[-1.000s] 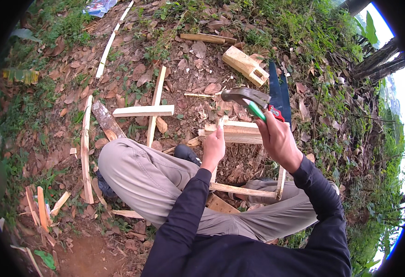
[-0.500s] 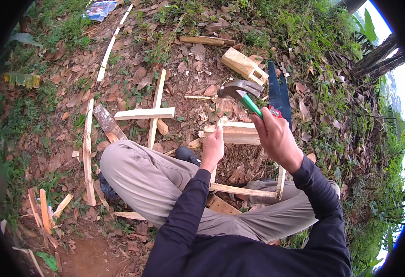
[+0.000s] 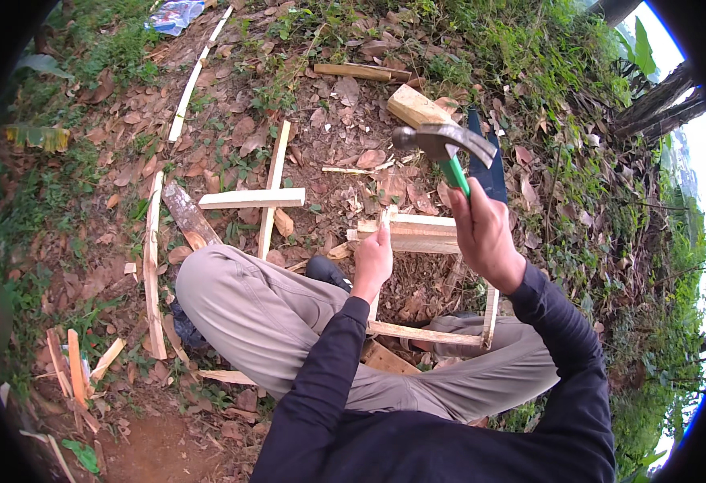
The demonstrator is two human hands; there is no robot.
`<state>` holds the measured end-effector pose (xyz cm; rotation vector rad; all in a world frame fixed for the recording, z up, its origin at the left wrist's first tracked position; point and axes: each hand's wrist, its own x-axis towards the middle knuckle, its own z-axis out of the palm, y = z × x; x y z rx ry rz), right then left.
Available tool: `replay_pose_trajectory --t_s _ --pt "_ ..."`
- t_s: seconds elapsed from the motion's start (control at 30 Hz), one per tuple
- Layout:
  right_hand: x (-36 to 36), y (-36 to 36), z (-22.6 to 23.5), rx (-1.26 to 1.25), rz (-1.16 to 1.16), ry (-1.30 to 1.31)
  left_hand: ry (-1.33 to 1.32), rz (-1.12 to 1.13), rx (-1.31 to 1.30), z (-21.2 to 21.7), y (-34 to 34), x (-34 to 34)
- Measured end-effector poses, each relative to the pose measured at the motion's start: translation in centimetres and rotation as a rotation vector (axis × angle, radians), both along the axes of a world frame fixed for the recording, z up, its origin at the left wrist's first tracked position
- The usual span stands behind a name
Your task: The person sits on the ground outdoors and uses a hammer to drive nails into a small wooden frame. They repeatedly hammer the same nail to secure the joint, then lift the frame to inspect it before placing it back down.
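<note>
In my right hand (image 3: 490,233) a claw hammer (image 3: 443,143) with a green handle is raised, its metal head in the air above the ground. My left hand (image 3: 373,259) is closed around the upright end of a wooden strip at the corner of a wooden frame (image 3: 425,332), which rests between my legs. Pale boards (image 3: 417,233) form the frame's far side, just right of my left hand. Whether a nail sits between my left fingers is too small to tell. Beyond my right hand lies a handsaw (image 3: 488,165), its handle hidden behind the hand.
A notched wood block (image 3: 419,105) lies past the hammer. Two crossed strips (image 3: 272,197) are on the leaves to the left, near a long strip (image 3: 153,270) and a weathered board (image 3: 188,213). Wood offcuts (image 3: 78,366) stand at lower left; a plastic bag (image 3: 174,16) lies far left.
My right hand has shifted slightly right, and the hammer head has swung to the right and turned, now covering part of the wood block. My left hand stays on the frame.
</note>
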<state>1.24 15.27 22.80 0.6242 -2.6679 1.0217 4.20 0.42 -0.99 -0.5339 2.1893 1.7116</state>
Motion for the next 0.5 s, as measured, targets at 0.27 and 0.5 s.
replay_pose_trajectory --t_s 0.27,0.5 --pt "-0.1 0.8 -1.4 0.220 -0.009 -0.308 0.038 0.020 0.024 0.0 -0.2 -0.2" --pt "0.4 1.3 -3.9 0.288 0.052 -0.371 0.085 0.012 0.064 -0.9 -0.1 -0.2"
